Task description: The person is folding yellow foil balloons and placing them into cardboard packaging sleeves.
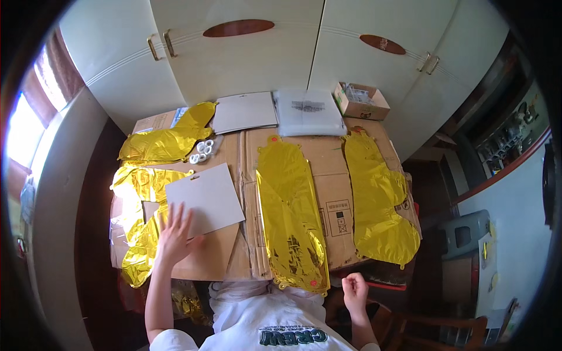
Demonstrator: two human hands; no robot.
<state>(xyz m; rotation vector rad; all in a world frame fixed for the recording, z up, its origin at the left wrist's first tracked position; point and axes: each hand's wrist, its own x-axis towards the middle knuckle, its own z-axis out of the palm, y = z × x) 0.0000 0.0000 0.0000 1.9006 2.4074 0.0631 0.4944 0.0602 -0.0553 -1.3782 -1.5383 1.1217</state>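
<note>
The left hand (177, 234) lies over the lower left part of a pale grey card (208, 196), its fingers spread apart and straightened, resting on the card rather than gripping it. The card sits tilted on the left half of the cardboard-covered table (326, 155), just beside a flat gold foil piece (155, 181). The right hand (355, 291) is near the table's front edge, its fingers folded into a loose fist; whether they enclose anything small, I cannot tell. Just left of that fist is the lower end of a long gold foil sheet (287, 199).
</note>
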